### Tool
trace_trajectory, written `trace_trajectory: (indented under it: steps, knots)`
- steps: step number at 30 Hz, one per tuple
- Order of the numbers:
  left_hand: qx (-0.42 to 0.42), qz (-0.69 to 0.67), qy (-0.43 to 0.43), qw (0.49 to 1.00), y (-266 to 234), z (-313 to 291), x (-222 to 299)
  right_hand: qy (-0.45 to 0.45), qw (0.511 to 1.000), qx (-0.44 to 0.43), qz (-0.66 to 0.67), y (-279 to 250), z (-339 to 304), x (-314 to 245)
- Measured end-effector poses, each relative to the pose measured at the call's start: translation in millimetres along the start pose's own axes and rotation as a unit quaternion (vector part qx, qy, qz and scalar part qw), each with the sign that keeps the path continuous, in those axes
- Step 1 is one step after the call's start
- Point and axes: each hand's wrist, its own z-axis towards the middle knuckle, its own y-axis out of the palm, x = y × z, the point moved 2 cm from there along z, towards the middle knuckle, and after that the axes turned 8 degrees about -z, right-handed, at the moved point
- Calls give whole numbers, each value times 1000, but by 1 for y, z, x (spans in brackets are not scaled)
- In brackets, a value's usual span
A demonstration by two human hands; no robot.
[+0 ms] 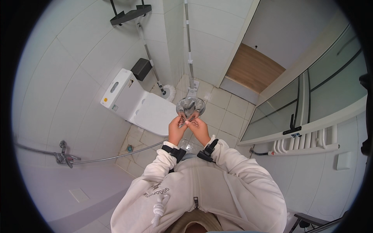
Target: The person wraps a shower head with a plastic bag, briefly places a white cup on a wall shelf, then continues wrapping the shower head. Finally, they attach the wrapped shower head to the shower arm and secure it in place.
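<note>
Fine fingerwork, we judge: right of the toilet (156, 113), left hand (176, 129) and right hand (199, 129) meet, fingertips (187, 123) bunched (pinching what, unclear), wanting steadiness next.

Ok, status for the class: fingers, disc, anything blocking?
Left fingers, right fingers close together, grip unclear. Shiny disc just beyond. Toilet left, seemingly not blocking.

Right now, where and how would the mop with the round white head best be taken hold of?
Probably on its upper pole, the grip wrapped around it, from the front right. The pole is slim, straight and rises from the round white head, while the toilet and black box crowd its left.
</note>
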Motion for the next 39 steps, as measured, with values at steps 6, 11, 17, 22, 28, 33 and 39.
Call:
trace_trajectory:
  steps: [6,11,17,22,28,33,39]
  knots:
    - [6,-11,-6,1000,2,0,0,-22,999,-4,25,1,0,0]
    - [9,5,-3,1000,2,0,-1,-7,1000,5,-1,0,0,1]
    - [10,-12,-4,1000,3,0,-3,0,1000,10,-5,-1,1,5]
    - [11,2,-19,1000,3,0,0,8,1000,6,-11,-3,2,9]
    - [17,-7,-41,999,5,-3,7,18,1000,1,-19,-5,2,9]
    - [18,-16,-44,999,5,-3,6,0,1000,3,-2,-4,0,7]
    - [10,-12,-53,998,4,-3,5,18,1000,4,-19,-4,1,7]
